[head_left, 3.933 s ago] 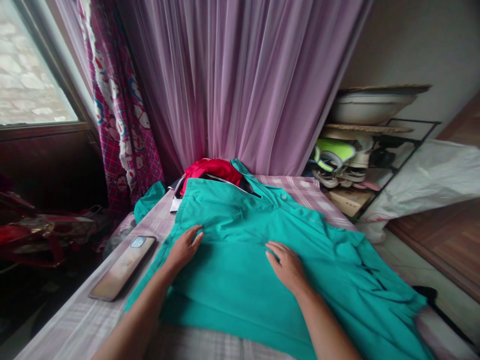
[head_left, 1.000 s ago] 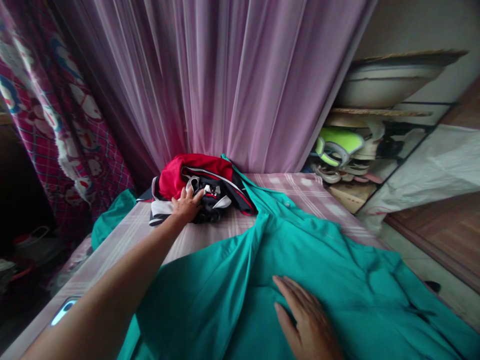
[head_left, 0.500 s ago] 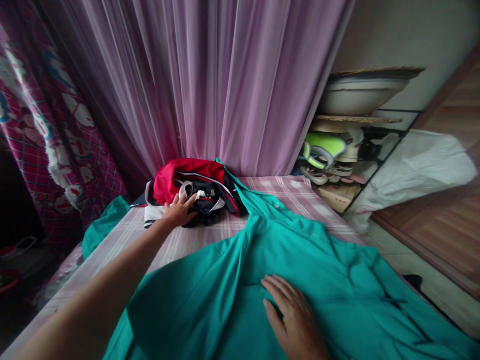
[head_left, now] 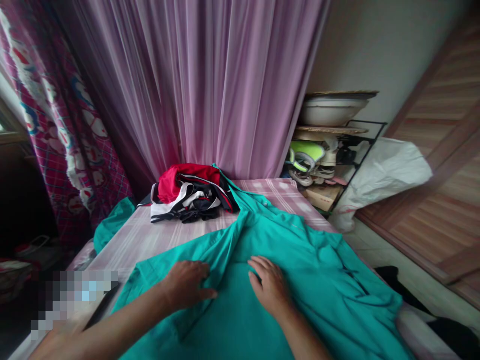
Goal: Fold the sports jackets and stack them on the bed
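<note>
A teal garment [head_left: 243,320] lies spread over a surface with a pink-and-white plaid cover [head_left: 138,235], with folds and wrinkles running across it. My right hand [head_left: 270,285] rests on the middle of the garment, palm down, fingers stretched forward. To its left, my left hand [head_left: 187,282] is at the garment's left part, over a fold, with thumb and fingers apart; whether it touches the fabric I cannot tell. Neither hand holds anything. Beyond them sits a bundle of red, black and white clothing [head_left: 191,195], touching a narrow teal strip of the garment.
A purple curtain [head_left: 210,90] hangs behind the surface, a patterned pink one [head_left: 75,130] at left. Right of it stands a rack [head_left: 369,145] with shoes [head_left: 322,172] and a white basin [head_left: 332,111]. A white plastic bag [head_left: 397,165] hangs beside it. More teal fabric [head_left: 112,225] droops at left.
My left hand has come back from the dark and white clothing to the teal garment. My right hand stays on the garment. The view has shifted somewhat.
</note>
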Action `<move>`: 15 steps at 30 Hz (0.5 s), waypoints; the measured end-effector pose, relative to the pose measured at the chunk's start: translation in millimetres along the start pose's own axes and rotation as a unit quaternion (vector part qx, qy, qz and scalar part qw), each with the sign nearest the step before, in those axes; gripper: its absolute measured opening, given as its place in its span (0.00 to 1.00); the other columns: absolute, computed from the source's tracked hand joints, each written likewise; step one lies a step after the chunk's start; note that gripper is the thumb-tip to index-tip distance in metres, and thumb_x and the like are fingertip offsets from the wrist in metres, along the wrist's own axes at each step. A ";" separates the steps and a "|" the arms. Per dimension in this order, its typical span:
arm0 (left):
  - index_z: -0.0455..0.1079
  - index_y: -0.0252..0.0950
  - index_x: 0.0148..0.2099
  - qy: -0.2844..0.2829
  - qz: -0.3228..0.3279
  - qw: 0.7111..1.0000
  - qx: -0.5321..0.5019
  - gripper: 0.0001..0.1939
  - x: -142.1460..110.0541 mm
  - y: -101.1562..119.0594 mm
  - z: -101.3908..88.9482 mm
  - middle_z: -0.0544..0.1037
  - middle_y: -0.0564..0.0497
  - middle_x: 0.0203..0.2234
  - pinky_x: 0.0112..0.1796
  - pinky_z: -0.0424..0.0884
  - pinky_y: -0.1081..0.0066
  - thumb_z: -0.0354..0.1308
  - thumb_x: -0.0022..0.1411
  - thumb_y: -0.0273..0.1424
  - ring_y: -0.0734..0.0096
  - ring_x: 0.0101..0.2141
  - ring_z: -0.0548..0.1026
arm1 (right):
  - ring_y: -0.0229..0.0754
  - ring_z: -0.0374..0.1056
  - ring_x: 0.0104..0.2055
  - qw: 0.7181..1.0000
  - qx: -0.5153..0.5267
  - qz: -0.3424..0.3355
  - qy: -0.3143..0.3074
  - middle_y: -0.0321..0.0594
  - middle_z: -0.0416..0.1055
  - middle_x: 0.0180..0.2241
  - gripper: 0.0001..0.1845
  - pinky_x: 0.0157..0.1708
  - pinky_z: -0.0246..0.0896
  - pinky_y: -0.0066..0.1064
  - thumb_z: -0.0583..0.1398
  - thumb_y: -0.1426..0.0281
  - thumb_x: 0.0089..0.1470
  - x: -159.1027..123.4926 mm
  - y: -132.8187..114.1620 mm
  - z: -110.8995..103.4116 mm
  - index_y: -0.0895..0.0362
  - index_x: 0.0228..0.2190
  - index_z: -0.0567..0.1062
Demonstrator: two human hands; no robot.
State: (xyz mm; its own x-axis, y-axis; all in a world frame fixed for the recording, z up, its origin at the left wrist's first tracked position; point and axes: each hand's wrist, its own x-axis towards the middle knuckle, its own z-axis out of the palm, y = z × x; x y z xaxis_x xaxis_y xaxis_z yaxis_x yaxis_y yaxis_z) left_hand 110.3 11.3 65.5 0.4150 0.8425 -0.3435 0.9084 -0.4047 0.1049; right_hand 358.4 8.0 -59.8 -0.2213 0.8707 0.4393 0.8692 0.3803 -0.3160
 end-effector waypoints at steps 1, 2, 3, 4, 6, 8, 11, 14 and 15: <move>0.73 0.39 0.47 -0.007 -0.004 1.000 0.017 0.21 -3.9 2.3 2.0 0.80 0.44 0.44 0.44 0.72 0.58 0.57 0.59 0.47 0.53 0.44 0.78 | 0.50 0.70 0.54 1.000 0.001 0.006 -0.003 0.46 0.76 0.50 0.17 0.53 0.65 0.44 0.54 0.70 0.60 0.8 -1.0 -1.0 0.56 0.47 0.78; 0.73 0.37 0.49 -0.011 -0.009 0.999 0.034 0.21 -6.1 3.9 3.6 0.79 0.42 0.46 0.46 0.72 0.57 0.57 0.58 0.45 0.51 0.46 0.77 | 0.50 0.70 0.55 1.000 0.002 0.013 -0.007 0.46 0.76 0.50 0.17 0.54 0.64 0.44 0.54 0.71 0.60 1.8 -2.1 -2.2 0.56 0.47 0.78; 0.73 0.36 0.50 -0.016 -0.015 0.999 0.048 0.21 -6.9 5.3 4.8 0.78 0.41 0.48 0.47 0.72 0.56 0.56 0.59 0.42 0.50 0.47 0.77 | 0.50 0.69 0.55 1.000 0.003 0.020 -0.013 0.46 0.76 0.50 0.17 0.54 0.64 0.44 0.55 0.71 0.59 2.8 -3.2 -3.6 0.56 0.46 0.78; 0.72 0.35 0.50 -0.019 -0.018 0.998 0.059 0.20 -6.9 7.0 6.0 0.78 0.40 0.49 0.48 0.72 0.55 0.55 0.59 0.39 0.49 0.48 0.77 | 0.50 0.69 0.55 0.999 0.005 0.024 -0.020 0.46 0.76 0.50 0.17 0.54 0.64 0.44 0.55 0.71 0.59 3.8 -4.3 -4.9 0.56 0.46 0.79; 0.72 0.33 0.51 -0.020 -0.023 0.997 0.075 0.20 -5.6 11.3 8.5 0.77 0.37 0.50 0.48 0.72 0.54 0.53 0.59 0.34 0.48 0.49 0.76 | 0.49 0.69 0.55 0.999 0.007 0.031 -0.034 0.46 0.76 0.50 0.17 0.54 0.64 0.43 0.55 0.71 0.59 5.6 -6.2 -7.3 0.55 0.46 0.79; 0.72 0.32 0.52 -0.021 -0.023 0.995 0.090 0.20 -3.6 14.3 11.1 0.78 0.36 0.49 0.47 0.73 0.54 0.49 0.60 0.29 0.49 0.48 0.77 | 0.49 0.69 0.55 0.998 0.007 0.036 -0.042 0.46 0.76 0.51 0.17 0.55 0.63 0.43 0.55 0.71 0.59 7.0 -7.5 -9.1 0.55 0.46 0.79; 0.73 0.35 0.50 -0.014 -0.028 0.994 0.104 0.19 1.0 4.3 7.6 0.81 0.39 0.45 0.44 0.74 0.57 0.46 0.60 0.26 0.52 0.45 0.79 | 0.49 0.68 0.56 0.998 0.007 0.041 -0.057 0.47 0.75 0.52 0.17 0.56 0.62 0.43 0.55 0.72 0.59 7.6 -7.9 -11.1 0.56 0.46 0.79; 0.76 0.41 0.41 0.059 -0.044 0.994 0.080 0.13 10.8 -31.8 -18.7 0.83 0.45 0.36 0.39 0.74 0.63 0.54 0.55 0.28 0.56 0.39 0.80 | 0.49 0.67 0.57 0.996 0.014 0.033 -0.081 0.48 0.74 0.53 0.18 0.57 0.62 0.43 0.55 0.71 0.59 7.0 -6.5 -14.7 0.57 0.48 0.78; 0.76 0.40 0.36 0.110 -0.054 0.991 0.059 0.09 15.8 -47.9 -33.2 0.82 0.47 0.31 0.37 0.74 0.64 0.58 0.51 0.27 0.57 0.36 0.80 | 0.49 0.67 0.57 0.995 0.020 0.025 -0.090 0.49 0.74 0.53 0.19 0.57 0.62 0.44 0.55 0.70 0.59 7.3 -5.5 -17.0 0.57 0.49 0.77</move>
State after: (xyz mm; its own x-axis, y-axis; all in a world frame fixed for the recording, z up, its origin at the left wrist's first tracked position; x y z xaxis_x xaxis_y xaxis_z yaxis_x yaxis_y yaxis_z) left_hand 75.1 55.8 86.0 0.3284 0.9351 -0.1334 0.9413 -0.3357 -0.0353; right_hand 359.5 7.0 -40.6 -0.2575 0.9289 0.2661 0.8639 0.3447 -0.3673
